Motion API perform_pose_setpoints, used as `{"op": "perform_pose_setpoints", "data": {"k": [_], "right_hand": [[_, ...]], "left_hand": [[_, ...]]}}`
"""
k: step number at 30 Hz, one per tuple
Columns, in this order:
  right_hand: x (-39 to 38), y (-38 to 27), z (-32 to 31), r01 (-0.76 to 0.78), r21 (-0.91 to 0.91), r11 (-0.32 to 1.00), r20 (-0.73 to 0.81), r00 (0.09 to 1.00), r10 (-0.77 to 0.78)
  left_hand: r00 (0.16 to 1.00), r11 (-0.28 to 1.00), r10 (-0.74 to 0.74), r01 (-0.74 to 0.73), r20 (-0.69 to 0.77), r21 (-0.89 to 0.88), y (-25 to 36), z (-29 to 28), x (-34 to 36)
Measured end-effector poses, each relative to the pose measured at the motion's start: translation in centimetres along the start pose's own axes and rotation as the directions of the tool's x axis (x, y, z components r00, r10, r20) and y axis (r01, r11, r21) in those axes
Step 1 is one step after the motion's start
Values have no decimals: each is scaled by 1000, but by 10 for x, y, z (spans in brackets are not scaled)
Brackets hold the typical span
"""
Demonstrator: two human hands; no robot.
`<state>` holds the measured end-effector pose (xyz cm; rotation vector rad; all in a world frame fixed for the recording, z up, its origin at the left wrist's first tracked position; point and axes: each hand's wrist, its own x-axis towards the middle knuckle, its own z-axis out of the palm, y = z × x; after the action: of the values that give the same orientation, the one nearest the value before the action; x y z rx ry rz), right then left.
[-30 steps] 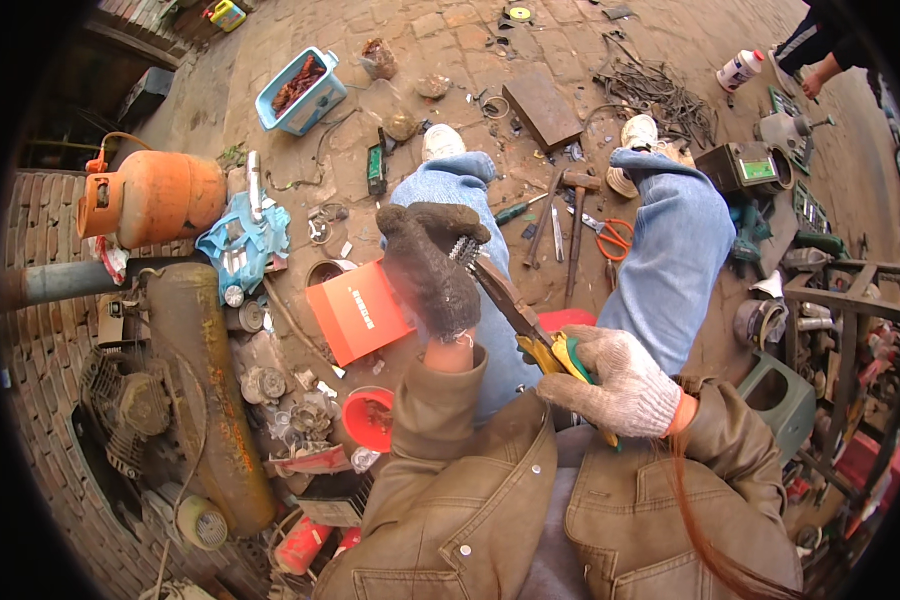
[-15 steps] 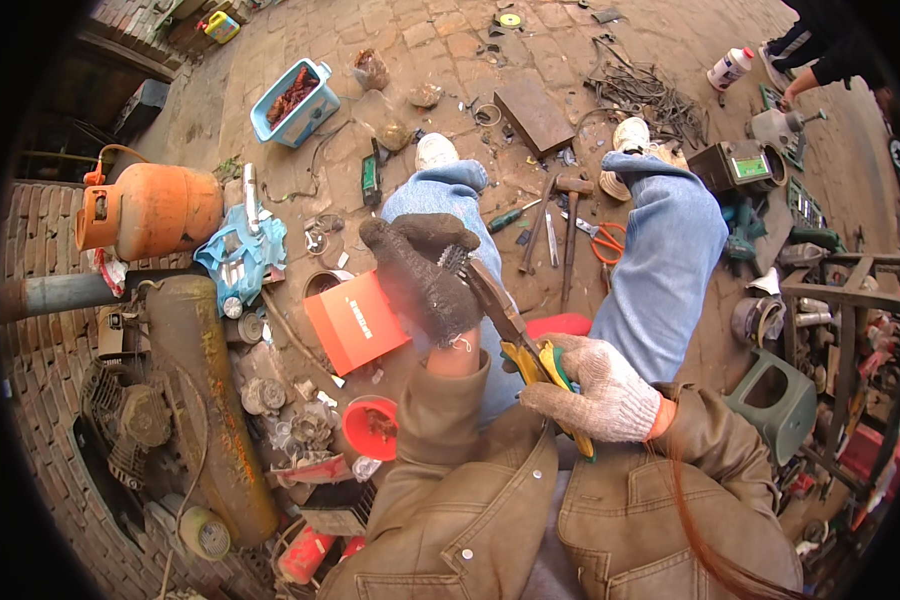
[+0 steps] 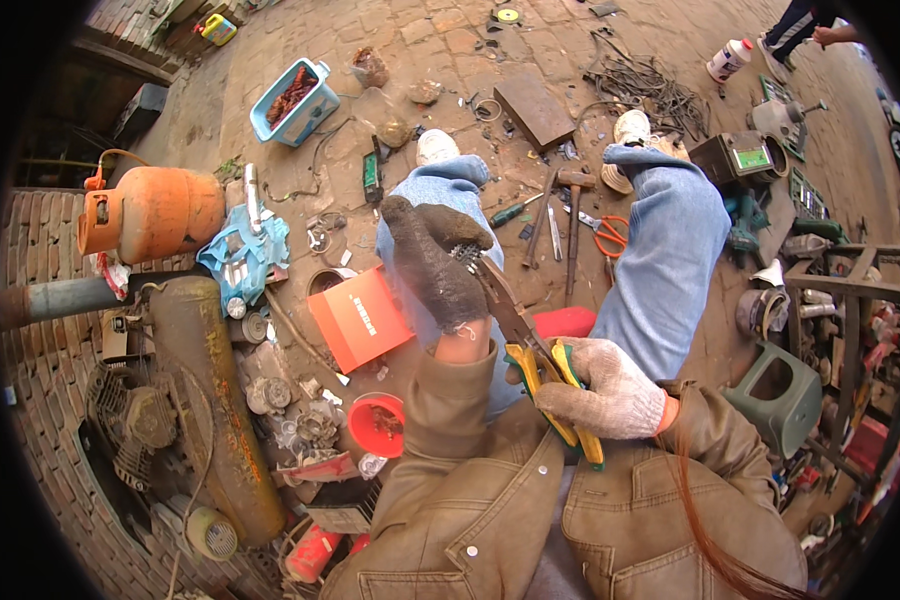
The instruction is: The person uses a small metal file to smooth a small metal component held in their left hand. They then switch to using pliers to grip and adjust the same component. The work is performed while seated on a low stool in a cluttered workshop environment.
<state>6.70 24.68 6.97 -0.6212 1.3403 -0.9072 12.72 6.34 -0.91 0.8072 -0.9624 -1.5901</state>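
Observation:
My left hand [image 3: 432, 262], in a dark, dirty glove, pinches a small grey ridged metal piece [image 3: 466, 256] between thumb and fingers. Most of the piece is covered by the glove. My right hand [image 3: 610, 388], in a pale knitted glove, is wrapped around the yellow-and-green handles of metal snips [image 3: 510, 312]. Their dark jaws point up and left and meet the metal piece at my left fingertips. Both hands are held above my lap, between my knees.
An orange box [image 3: 360, 318] and a red bowl [image 3: 377, 424] lie left of my arm. Between my feet are a hammer [image 3: 574, 215], orange-handled scissors [image 3: 608, 236] and a screwdriver [image 3: 515, 210]. An orange gas cylinder [image 3: 160, 213] stands left; a green stool [image 3: 778, 398] stands right.
My left thumb and fingers have shifted around the metal piece. The snips and both hands have moved slightly right, and the handles look a little wider apart. The other person's hand at upper right has lifted away.

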Motion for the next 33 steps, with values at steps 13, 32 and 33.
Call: {"op": "perform_pose_setpoints", "data": {"k": [13,32,33], "right_hand": [[10,29,19,208,-203,957,-153,958,-241],[0,8,-9,172,-307,936,-107,971,-213],[-1,7,-7,103,-218,970,-134,982,-134]], "left_hand": [[986,999,19,-25,-166,-36,-1,-1,-5],[955,987,-159,153,249,44,13,-16,4],[953,988,-151,150,262,23,13,-16,5]]}}
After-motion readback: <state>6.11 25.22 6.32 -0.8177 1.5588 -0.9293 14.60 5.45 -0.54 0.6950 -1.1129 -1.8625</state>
